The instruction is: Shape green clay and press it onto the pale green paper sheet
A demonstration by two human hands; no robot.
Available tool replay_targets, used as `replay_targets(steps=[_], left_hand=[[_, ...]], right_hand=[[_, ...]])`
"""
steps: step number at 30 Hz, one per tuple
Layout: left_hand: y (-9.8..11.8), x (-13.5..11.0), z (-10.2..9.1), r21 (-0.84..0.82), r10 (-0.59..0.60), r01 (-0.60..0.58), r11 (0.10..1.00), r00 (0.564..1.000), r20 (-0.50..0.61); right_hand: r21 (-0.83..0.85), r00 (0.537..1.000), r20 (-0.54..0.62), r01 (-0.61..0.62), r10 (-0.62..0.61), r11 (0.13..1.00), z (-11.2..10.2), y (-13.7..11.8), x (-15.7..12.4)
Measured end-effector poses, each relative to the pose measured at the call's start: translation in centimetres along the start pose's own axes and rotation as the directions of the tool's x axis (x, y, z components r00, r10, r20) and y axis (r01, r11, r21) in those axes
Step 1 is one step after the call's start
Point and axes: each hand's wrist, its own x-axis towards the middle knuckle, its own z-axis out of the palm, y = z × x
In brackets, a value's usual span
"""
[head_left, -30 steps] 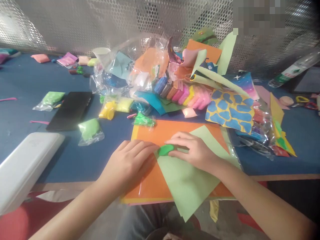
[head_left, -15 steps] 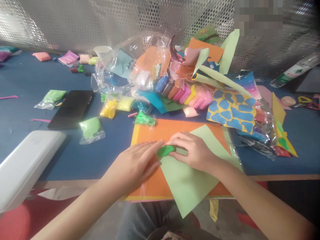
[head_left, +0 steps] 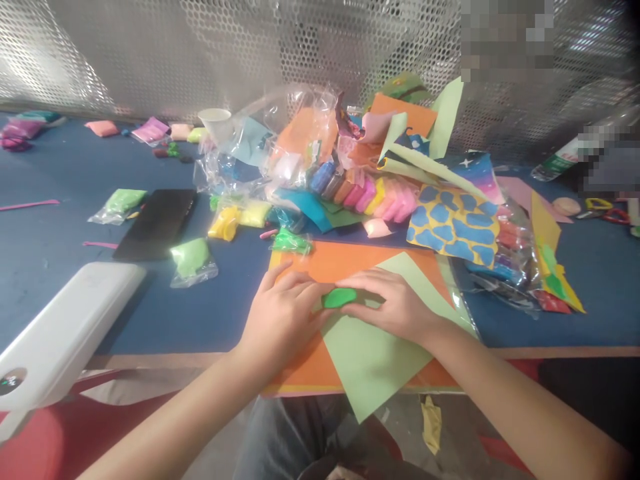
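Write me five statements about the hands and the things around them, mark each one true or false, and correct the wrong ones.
1. The left hand and the right hand both touch the green piece. True.
2. The green piece is shaped like a round ball. False: it is a flat-looking, elongated oval.
3. The pale green sheet lies over part of the orange sheet. True.
4. The blue-and-yellow patterned sheet lies to the left of the left hand. False: it lies beyond the right hand, on the right.
5. The black flat object has a bag with light green contents on either side. True.
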Motion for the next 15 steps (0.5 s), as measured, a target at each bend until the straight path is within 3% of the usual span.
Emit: replay_targets(steps=[4,6,10,15], left_hand=[[1.0,0.5,-0.6,-0.251,-0.216,0.255,0.934,0.961,0.172],[1.5,0.8,-1.0,-0.354,-0.322,0.382,0.854,0.921,0.218],[2.0,1.2,-1.3,-0.420,-0.391,0.433,0.797,0.901,0.186],[2.0,1.1,-1.1,-0.456,-0.419,0.488,0.744,0.873,0.250]], right_hand=[[0.022,0.998,-0.041,0.057,-0.056,0.998,-0.4,-0.3,-0.2],[0.076,0.998,-0.061,-0.008,0.013,0.997,-0.6,-0.8,-0.4],[0.221,0.958,-0.071,-0.256,0.277,0.941,-0.9,-1.6,-0.6],[0.309,0.932,-0.079,-0.314,0.353,0.898,-0.8,-1.9,-0.7]])
